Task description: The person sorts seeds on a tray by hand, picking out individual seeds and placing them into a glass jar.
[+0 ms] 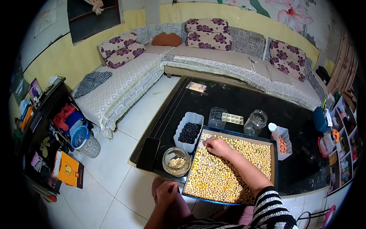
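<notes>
My right hand (218,147) reaches into the far left corner of a shallow box (273,168), its fingers curled down and pinched together. What they hold, if anything, is hidden. Pale round beans (228,179) mixed with yellow-orange kernels cover the bottom of the box. My left hand (166,193) rests closed on my thigh, left of the box; its inside cannot be seen. Just beyond it stands a glass jar (177,162) partly filled with pale beans. Behind the jar, a white plastic tub (177,134) holds dark beans (190,133).
On the black table (160,105) lie a phone (148,153) and a blister pack (232,118). Two clear jars stand behind the box, one a glass jar (255,122). To its right, a tub (285,152) holds reddish nuts or beans. Left stands a bin (87,144); a sofa lies beyond.
</notes>
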`<action>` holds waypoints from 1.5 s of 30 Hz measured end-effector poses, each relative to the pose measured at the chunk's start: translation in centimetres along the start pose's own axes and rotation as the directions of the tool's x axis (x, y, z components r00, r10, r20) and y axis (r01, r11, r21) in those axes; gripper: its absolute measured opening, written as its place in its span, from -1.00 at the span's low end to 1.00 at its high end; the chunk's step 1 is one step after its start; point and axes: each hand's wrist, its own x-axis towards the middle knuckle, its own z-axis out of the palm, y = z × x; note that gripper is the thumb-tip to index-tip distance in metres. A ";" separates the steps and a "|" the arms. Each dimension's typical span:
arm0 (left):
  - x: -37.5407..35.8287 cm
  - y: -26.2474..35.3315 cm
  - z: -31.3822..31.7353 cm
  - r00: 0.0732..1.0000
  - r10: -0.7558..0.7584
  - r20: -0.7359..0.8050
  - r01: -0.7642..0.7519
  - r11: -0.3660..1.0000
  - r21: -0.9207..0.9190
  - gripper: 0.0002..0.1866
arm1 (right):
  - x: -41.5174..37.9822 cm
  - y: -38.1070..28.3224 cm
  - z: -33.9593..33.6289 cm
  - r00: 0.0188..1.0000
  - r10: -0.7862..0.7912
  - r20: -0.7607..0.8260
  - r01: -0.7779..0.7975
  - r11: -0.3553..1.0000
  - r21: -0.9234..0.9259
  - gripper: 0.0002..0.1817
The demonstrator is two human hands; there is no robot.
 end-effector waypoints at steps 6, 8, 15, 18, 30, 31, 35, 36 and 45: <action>0.0 -0.5 0.3 0.999 0.036 -0.028 -0.037 0.999 -0.027 -0.93 | 0.4 1.3 0.5 1.000 -0.007 -0.026 0.007 1.000 -0.024 -0.90; -0.1 -0.5 0.3 0.999 0.043 -0.033 -0.044 0.999 -0.028 -0.93 | 0.3 1.3 -0.1 0.999 0.000 -0.044 -0.001 1.000 -0.016 -0.91; -0.1 -0.5 0.4 0.999 0.024 -0.034 -0.025 1.000 -0.013 -0.92 | -0.6 2.3 -1.7 0.919 0.371 -0.137 -0.331 0.910 0.249 -0.91; -0.1 -0.5 0.3 0.999 0.020 -0.031 -0.020 1.000 -0.015 -0.92 | -1.0 2.7 -1.4 0.924 0.379 -0.056 -0.355 0.902 0.244 -0.92; -0.3 -0.8 0.3 1.000 0.013 -0.018 -0.013 1.000 -0.004 -0.91 | -0.1 -0.5 0.4 0.998 0.053 -0.040 -0.047 0.988 0.150 -0.90; -0.3 -0.8 0.3 1.000 0.014 -0.018 -0.014 1.000 -0.006 -0.92 | -0.1 -0.4 0.7 0.998 0.052 -0.039 -0.046 0.988 0.150 -0.90; -0.2 -0.7 0.4 1.000 0.006 -0.018 -0.006 1.000 -0.012 -0.92 | 0.4 0.4 1.6 0.999 -0.016 -0.046 0.014 0.999 -0.049 -0.92; -0.3 -0.8 0.4 1.000 0.001 -0.019 -0.002 1.000 -0.014 -0.92 | 0.5 0.5 1.6 0.999 -0.001 -0.040 -0.004 0.992 -0.123 -0.92; -0.3 -0.7 0.3 1.000 -0.016 -0.016 0.015 1.000 -0.018 -0.93 | 1.2 -0.4 -1.0 0.995 0.096 0.003 -0.095 0.994 -0.052 -0.89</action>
